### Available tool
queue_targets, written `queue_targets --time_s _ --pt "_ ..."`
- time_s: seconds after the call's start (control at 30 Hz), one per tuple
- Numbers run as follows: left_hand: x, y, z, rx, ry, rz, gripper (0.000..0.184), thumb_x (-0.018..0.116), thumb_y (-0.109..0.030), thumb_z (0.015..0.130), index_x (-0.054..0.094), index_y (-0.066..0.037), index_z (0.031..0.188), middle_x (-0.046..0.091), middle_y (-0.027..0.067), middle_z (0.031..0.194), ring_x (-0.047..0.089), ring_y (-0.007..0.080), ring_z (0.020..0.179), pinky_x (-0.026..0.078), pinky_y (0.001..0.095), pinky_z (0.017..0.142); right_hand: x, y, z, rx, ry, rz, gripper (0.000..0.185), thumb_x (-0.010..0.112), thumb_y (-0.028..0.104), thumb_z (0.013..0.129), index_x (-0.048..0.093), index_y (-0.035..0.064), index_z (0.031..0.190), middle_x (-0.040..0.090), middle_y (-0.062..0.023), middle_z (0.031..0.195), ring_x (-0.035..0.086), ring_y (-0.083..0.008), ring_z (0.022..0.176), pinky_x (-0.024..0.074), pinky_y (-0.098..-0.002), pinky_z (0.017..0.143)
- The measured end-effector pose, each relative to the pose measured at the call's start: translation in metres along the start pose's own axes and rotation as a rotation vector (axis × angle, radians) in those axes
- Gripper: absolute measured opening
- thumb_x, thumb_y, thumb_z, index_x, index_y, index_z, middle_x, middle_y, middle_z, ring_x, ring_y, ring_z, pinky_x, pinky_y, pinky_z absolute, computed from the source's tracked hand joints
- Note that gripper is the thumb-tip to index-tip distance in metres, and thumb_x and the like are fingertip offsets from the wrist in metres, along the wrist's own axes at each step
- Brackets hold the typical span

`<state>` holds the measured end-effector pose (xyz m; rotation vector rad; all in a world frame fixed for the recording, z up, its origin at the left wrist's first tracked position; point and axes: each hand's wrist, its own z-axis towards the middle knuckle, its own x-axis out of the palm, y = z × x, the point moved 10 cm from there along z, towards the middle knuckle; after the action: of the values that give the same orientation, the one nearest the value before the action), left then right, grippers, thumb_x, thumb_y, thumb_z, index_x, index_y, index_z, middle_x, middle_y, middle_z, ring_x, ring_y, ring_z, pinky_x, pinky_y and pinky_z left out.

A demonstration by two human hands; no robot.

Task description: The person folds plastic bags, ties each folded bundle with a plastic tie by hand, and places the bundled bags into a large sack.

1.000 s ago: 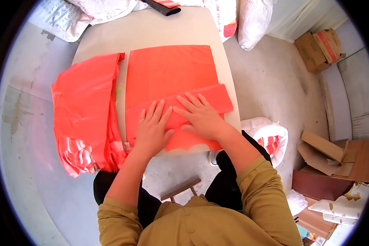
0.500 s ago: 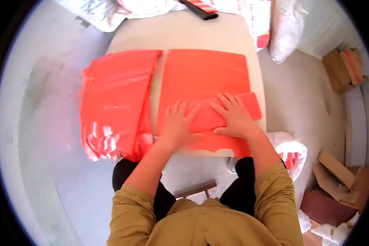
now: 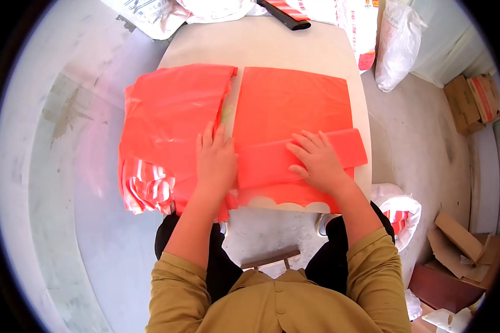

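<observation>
Head view: right hand point(image 3: 316, 161) lay palm-down on the folded strip point(image 3: 266, 161), fingers extended, nothing gripped. Strip ran crosswise under it, over the flat red sheet point(image 3: 294, 105), which spread out beyond and left of that hand on the table point(image 3: 250, 41). Flat palm probably served to keep the fold down and stop it sliding. Left hand point(image 3: 216, 164) was released too, fingers forward, over the near right edge of the red pile point(image 3: 172, 105); whether it touched the plastic, couldn't tell. Pile sat mostly left of that hand, likely put there for easy reach.

Containers: white sack point(image 3: 382, 193) on the floor, right of and nearer than the right hand, mouth up, red-and-white plastic point(image 3: 397, 219) inside. Open carton point(image 3: 455, 236) farther right, flaps up, contents not visible. White bag point(image 3: 397, 50) stood beyond the right hand, contents unclear. Cardboard boxes point(image 3: 464, 105) far right, insides unseen.
</observation>
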<state>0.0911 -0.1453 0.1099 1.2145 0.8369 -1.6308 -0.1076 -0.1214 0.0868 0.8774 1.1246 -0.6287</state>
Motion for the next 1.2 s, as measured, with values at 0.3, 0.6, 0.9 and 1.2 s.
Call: queue_targets --time_s 0.3,0.6,0.9,1.2 --pt "0.037 0.024 0.040 -0.041 -0.070 0.125 0.033 0.068 -0.010 0.083 0.065 -0.004 0.115 0.063 0.0080 0.118 0.052 0.0332 0.121 0.043 0.0460 0.099 -0.005 0.012 0.002 -0.045 -0.046 0.049 0.046 0.071 0.031 0.089 0.061 0.0106 0.130 0.052 -0.0118 0.145 0.042 -0.0328 0.140 0.0272 -0.0562 0.120" --pt "0.048 0.049 0.087 -0.155 -0.178 0.118 0.005 0.069 -0.013 0.076 0.071 -0.008 0.078 0.063 0.0053 0.083 0.057 0.0275 0.089 0.050 0.0410 0.078 -0.029 0.002 -0.009 -0.053 -0.133 0.113 0.045 0.072 0.032 0.088 0.066 0.0061 0.124 0.053 -0.0162 0.145 0.044 -0.0338 0.139 0.0278 -0.0550 0.119" --pt "0.042 0.084 0.074 -0.317 -0.113 -0.401 0.008 0.073 -0.013 0.081 0.074 -0.005 0.084 0.069 0.0074 0.082 0.063 0.0261 0.081 0.052 0.0355 0.074 -0.030 0.002 -0.010 -0.048 -0.123 0.129 0.045 0.075 0.028 0.087 0.064 0.0083 0.125 0.052 -0.0148 0.145 0.044 -0.0333 0.138 0.0309 -0.0546 0.118" --pt "0.002 0.025 0.081 -0.222 -0.083 -0.825 0.007 0.072 -0.002 0.081 0.068 -0.002 0.087 0.067 0.0095 0.083 0.064 0.0244 0.078 0.051 0.0347 0.072 -0.024 0.001 -0.005 0.018 -0.120 0.422 0.040 0.068 0.020 0.092 0.062 0.0048 0.129 0.061 -0.0167 0.132 0.057 -0.0313 0.124 0.0457 -0.0432 0.105"
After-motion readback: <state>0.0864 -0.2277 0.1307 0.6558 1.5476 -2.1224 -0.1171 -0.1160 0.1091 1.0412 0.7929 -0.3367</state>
